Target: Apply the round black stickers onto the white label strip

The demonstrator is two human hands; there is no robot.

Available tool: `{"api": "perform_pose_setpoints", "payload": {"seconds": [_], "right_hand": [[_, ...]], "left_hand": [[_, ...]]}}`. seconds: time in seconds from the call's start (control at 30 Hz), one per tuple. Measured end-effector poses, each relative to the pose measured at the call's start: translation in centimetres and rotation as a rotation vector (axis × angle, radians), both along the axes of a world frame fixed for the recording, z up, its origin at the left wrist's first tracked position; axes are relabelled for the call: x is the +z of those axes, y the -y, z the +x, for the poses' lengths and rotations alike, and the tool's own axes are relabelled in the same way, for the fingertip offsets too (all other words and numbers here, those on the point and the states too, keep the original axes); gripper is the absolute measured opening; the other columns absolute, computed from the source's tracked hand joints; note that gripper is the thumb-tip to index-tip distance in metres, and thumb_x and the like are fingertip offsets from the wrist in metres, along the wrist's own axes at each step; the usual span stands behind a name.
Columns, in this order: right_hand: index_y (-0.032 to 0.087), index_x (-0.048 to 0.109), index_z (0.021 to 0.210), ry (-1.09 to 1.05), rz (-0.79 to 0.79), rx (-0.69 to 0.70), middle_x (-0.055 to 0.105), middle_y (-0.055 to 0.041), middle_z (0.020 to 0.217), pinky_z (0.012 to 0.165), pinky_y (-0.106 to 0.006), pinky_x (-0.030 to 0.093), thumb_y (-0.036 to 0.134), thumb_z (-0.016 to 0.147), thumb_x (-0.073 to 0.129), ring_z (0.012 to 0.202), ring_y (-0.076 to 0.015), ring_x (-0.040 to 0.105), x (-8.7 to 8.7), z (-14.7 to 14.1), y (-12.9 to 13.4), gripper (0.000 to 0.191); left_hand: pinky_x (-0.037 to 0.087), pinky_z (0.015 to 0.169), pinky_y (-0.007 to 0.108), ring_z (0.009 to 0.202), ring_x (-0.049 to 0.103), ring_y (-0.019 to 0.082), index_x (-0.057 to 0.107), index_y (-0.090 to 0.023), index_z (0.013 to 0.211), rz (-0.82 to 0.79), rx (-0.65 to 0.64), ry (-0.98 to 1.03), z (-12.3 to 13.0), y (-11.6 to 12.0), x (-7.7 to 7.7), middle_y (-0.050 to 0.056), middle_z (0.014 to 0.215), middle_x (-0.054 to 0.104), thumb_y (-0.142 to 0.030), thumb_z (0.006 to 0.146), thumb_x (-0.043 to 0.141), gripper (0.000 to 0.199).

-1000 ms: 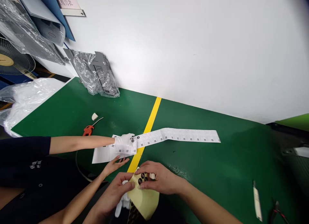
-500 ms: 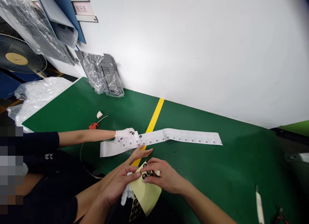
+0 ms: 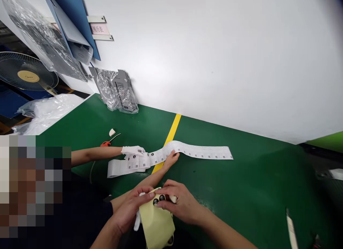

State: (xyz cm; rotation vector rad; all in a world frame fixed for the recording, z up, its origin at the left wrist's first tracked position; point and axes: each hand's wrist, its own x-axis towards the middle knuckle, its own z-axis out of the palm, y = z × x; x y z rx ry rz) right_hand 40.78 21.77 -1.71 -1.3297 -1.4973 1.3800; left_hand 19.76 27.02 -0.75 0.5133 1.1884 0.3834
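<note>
My left hand (image 3: 131, 210) and my right hand (image 3: 182, 203) hold a curled pale yellow backing sheet (image 3: 157, 224) low in the view. A few round black stickers (image 3: 158, 199) show on it between my fingers, and the rest of the sheet's face is hidden. A white cloth glove (image 3: 137, 221) hangs from under my left hand. Beyond my hands, a co-worker's gloved hand (image 3: 133, 150) and bare hand (image 3: 170, 160) rest on a long white strip of printed code labels (image 3: 203, 152), well apart from my hands.
The work surface is a green mat (image 3: 241, 177) with a yellow stripe (image 3: 171, 129). A paper stack (image 3: 120, 168), red-handled tool (image 3: 105, 143) and small white piece (image 3: 112, 132) lie on it. A plastic-wrapped grey item (image 3: 116, 91) stands against the white wall (image 3: 214, 63).
The co-worker's bare hand has moved right onto the label strip. The yellow sheet now curls more, hiding the stickers on its lower part. The whole view has shifted slightly.
</note>
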Motion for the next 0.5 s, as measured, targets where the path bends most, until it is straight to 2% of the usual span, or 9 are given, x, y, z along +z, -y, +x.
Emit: {"api": "perform_pose_setpoints", "payload": {"seconds": [0.1,0.17,0.27,0.33,0.4,0.5], "right_hand": [[0.035,0.081,0.117,0.029,0.058,-0.031,0.067,-0.0019,0.1,0.088,-0.033,0.052,0.038,0.089,0.077,0.093,-0.0183,0.066,-0.1,-0.1,0.3,0.029],[0.033,0.082,0.113,0.039,0.058,-0.048,0.068,-0.0025,0.101,0.087,-0.033,0.053,0.036,0.088,0.078,0.093,-0.0186,0.067,-0.3,-0.1,0.4,0.026],[0.032,0.082,0.11,0.08,0.063,-0.058,0.068,-0.0026,0.099,0.083,-0.03,0.054,0.034,0.086,0.08,0.09,-0.0181,0.069,-1.1,-0.4,0.6,0.025],[0.031,0.082,0.107,0.153,0.158,-0.042,0.067,-0.0026,0.095,0.076,-0.028,0.053,0.035,0.087,0.078,0.085,-0.017,0.069,-2.1,-0.6,0.6,0.021],[0.03,0.081,0.107,0.251,0.338,0.002,0.066,-0.0025,0.09,0.067,-0.026,0.051,0.039,0.091,0.074,0.078,-0.0154,0.069,-3.3,-0.9,0.6,0.02],[0.029,0.079,0.102,0.408,0.587,0.029,0.066,-0.0016,0.083,0.06,-0.025,0.047,0.046,0.098,0.066,0.072,-0.0138,0.067,-4.9,-1.4,0.4,0.022]], "left_hand": [[0.044,0.06,0.024,0.062,0.06,0.013,0.068,-0.016,0.083,-0.004,0.015,-0.016,0.7,0.1,0.7,0.001,0.069,0.069,-0.047,0.056,0.1,0.051],[0.044,0.06,0.025,0.062,0.059,0.013,0.068,-0.016,0.079,0.0,0.038,-0.044,0.9,0.2,1.0,0.001,0.068,0.068,-0.045,0.056,0.099,0.049],[0.046,0.062,0.027,0.063,0.06,0.015,0.071,-0.015,0.078,0.025,0.079,-0.067,0.5,1.0,0.6,0.002,0.067,0.068,-0.044,0.059,0.097,0.043],[0.047,0.064,0.029,0.064,0.062,0.017,0.072,-0.015,0.079,0.042,0.112,-0.058,-0.2,1.6,-0.3,0.003,0.068,0.07,-0.044,0.06,0.096,0.043],[0.049,0.068,0.031,0.067,0.064,0.019,0.073,-0.016,0.08,0.052,0.123,-0.064,-0.8,1.8,-1.8,0.004,0.072,0.073,-0.046,0.06,0.097,0.044],[0.054,0.073,0.035,0.079,0.071,0.027,0.072,-0.017,0.074,0.111,0.102,-0.01,-0.9,-0.2,-4.3,0.008,0.076,0.076,-0.041,0.052,0.102,0.044]]}}
